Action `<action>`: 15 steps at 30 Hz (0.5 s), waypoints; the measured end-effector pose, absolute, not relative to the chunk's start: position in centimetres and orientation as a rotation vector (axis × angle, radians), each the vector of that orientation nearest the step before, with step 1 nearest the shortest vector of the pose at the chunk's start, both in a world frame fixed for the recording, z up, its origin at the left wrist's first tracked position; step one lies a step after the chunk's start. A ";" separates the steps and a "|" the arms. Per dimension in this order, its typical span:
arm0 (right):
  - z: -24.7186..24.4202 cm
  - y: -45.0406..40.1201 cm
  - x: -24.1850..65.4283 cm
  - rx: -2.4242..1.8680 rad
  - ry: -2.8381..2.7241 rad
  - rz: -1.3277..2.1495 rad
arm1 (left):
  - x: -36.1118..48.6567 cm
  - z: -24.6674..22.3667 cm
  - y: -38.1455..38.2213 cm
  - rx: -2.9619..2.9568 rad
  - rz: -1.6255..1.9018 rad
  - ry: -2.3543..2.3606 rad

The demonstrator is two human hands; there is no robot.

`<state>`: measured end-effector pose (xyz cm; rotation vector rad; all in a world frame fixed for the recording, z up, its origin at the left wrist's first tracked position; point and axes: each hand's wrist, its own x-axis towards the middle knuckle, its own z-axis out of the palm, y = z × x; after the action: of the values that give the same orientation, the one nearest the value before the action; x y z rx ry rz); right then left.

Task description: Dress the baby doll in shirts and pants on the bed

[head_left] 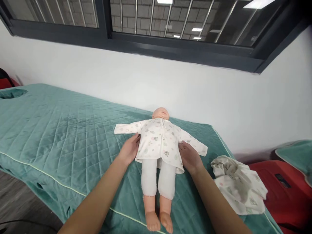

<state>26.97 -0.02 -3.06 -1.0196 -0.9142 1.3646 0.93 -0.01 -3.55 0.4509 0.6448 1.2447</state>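
Note:
A baby doll (161, 113) lies on its back on the green quilted bed cover, head toward the wall and feet toward me. It wears a white printed jacket (158, 138), closed down the front, with both sleeves spread outward. White padded legs (149, 177) end in bare plastic feet (152, 221). Against the doll's left-hand side in view rests my left hand (131, 148), fingers stretched out, their tips partly hidden by the jacket. My right hand (190, 156) touches the opposite side of the jacket below the sleeve, its fingers extended too.
A crumpled white printed cloth (240, 185) lies at the bed's right edge. Beyond it stands a red plastic chair or case (285, 191). The green quilted cover (60, 130) has a hole (12, 93) at the far left. A white wall and a dark-framed window (182, 48) border the back.

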 end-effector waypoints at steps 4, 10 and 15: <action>-2.4 2.5 25.2 -0.981 -0.819 1.529 | 2.6 -2.8 3.5 0.307 1.163 0.547; -1.7 4.5 26.4 -0.960 -0.798 1.536 | 4.1 -2.4 6.9 0.231 1.108 0.556; -2.9 6.0 28.5 -0.922 -0.771 1.436 | 4.3 -3.1 8.6 0.261 1.146 0.546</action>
<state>28.52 5.96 -2.86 -0.9218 -0.7706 1.4364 4.30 8.57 -3.12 0.2613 0.5461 1.1460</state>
